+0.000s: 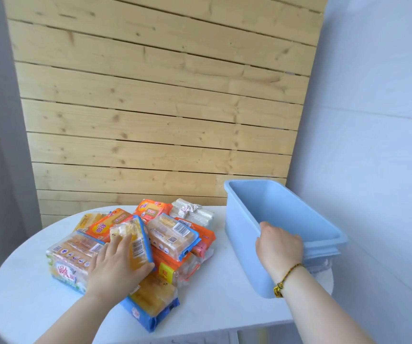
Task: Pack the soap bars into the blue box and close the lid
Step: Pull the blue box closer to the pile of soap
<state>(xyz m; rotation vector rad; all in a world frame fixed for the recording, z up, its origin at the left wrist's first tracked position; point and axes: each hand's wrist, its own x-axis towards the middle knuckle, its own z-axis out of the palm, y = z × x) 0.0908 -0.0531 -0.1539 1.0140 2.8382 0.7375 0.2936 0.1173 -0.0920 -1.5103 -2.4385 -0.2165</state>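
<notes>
Head view shows packing barely begun: left hand [115,266] fingers [123,245] clamp one soap pack [139,240] atop the pile [175,235] on the bench [205,294], right hand [278,247] fingers [265,227] hook the empty, unlidded blue box [243,247] rim.

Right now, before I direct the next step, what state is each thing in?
Light blue plastic box: open, lid off, nothing visible inside.
Pile of wrapped soap bars: heaped on the white round table, outside the box.
Yellow soap pack with blue edging: on the pile, gripped by the left hand.
Left hand: fingers curled round that pack.
Right hand: grips the box's near rim.
</notes>
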